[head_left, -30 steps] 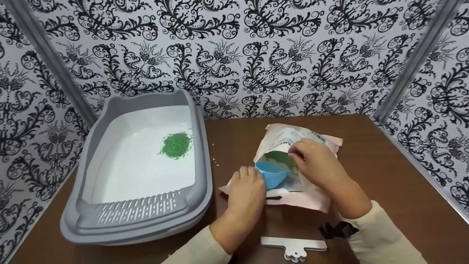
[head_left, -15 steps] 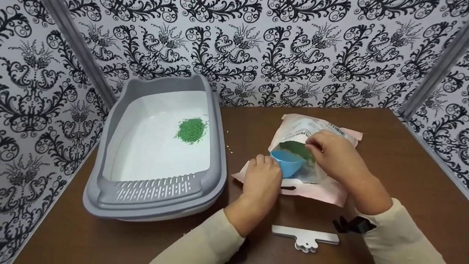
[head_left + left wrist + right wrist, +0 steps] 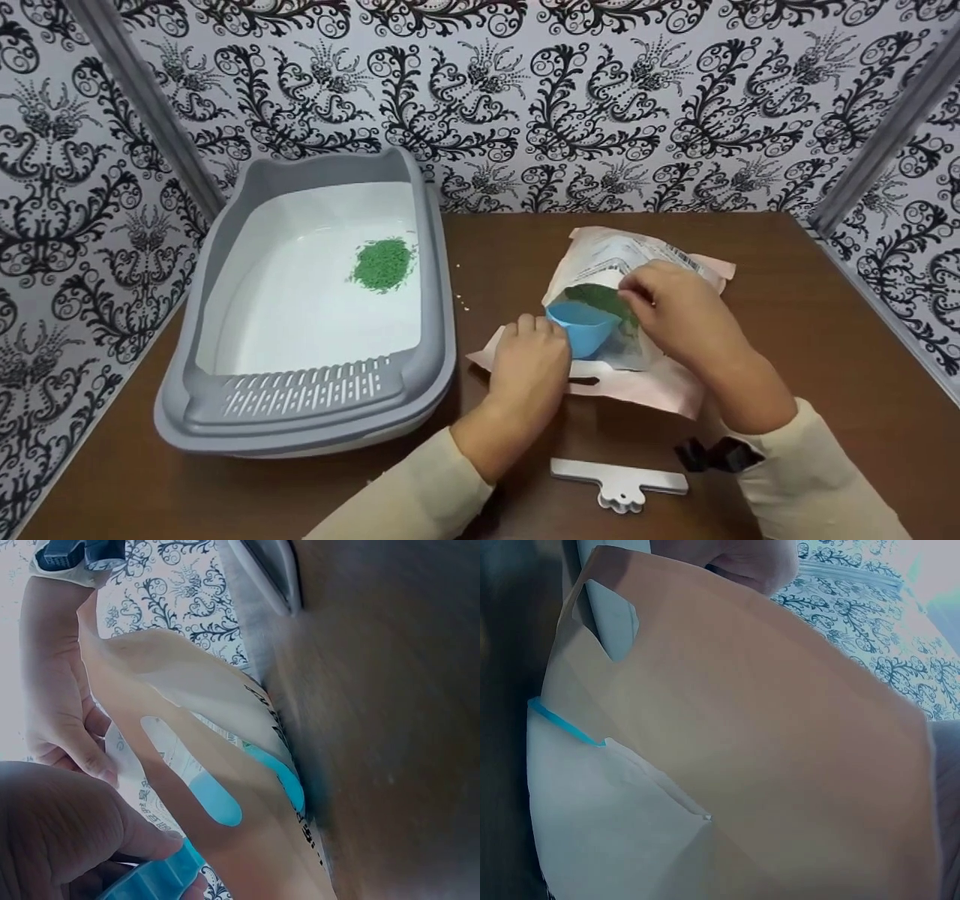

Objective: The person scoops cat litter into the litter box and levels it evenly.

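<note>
A blue scoop (image 3: 583, 330) sits in the mouth of a pale pink bag (image 3: 656, 388) lying on the table. Its handle is gripped by my left hand (image 3: 529, 364); the left wrist view shows the thumb pressed on the ribbed blue handle (image 3: 157, 881). My right hand (image 3: 679, 307) pinches the upper edge of the bag's opening, holding it apart. Green (image 3: 600, 300) shows inside the mouth, partly hidden by the scoop. In the right wrist view the bag's pink flap (image 3: 780, 727) fills most of the frame and hides the right fingers.
Left of the bag stands a grey and white litter box (image 3: 439, 300) with a patch of green pellets (image 3: 382, 264) inside. A white clip (image 3: 619, 480) lies in front of the bag on the brown table (image 3: 840, 337). Crumbs dot the table between box and bag.
The head view has shifted, so everything sits differently in frame. Both hands keep their holds on the scoop and the bag, with little visible movement between them.
</note>
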The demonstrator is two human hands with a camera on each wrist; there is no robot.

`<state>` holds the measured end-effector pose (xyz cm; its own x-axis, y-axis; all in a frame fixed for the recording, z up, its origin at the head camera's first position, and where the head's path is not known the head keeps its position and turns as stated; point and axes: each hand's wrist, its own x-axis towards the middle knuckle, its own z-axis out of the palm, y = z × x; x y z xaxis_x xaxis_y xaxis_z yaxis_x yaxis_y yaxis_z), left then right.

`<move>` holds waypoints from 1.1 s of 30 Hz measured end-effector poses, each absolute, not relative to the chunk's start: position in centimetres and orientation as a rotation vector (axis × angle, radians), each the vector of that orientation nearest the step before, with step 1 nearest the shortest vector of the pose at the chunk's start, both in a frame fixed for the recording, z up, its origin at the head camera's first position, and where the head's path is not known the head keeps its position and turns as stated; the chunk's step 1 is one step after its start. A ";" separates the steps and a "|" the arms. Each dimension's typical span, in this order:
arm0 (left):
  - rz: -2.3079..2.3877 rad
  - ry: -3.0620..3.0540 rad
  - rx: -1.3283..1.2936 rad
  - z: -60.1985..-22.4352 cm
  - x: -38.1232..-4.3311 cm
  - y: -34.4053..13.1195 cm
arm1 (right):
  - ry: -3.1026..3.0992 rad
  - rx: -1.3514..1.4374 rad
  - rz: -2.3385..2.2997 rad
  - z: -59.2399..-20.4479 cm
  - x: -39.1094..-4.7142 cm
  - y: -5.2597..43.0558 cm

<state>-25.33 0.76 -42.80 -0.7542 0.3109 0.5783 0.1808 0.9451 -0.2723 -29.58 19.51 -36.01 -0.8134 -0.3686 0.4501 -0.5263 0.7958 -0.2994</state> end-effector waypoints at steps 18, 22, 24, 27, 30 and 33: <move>0.260 -2.569 -0.343 -42.0 -25.3 1.0 | -2.593 0.690 0.594 -36.3 -29.6 18.8; 0.268 -2.556 -0.334 -42.1 -25.4 1.3 | -2.595 0.691 0.599 -36.4 -29.6 18.9; 0.269 -2.533 -0.325 -42.2 -25.5 1.5 | -2.587 0.699 0.594 -36.4 -29.5 19.0; 0.268 -2.511 -0.317 -42.3 -25.7 1.8 | -2.585 0.706 0.591 -36.4 -29.5 19.1; 0.256 -2.519 -0.318 -42.3 -25.9 2.0 | -2.590 0.700 0.589 -36.3 -29.6 19.3; 0.253 -2.537 -0.320 -42.2 -26.0 2.2 | -2.593 0.694 0.591 -36.2 -29.6 19.4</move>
<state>-26.03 2.24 -42.20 -0.8122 0.2799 0.5118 0.1733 0.9535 -0.2465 -29.58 19.40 -36.23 -0.8013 -0.3759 0.4655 -0.5404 0.7885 -0.2936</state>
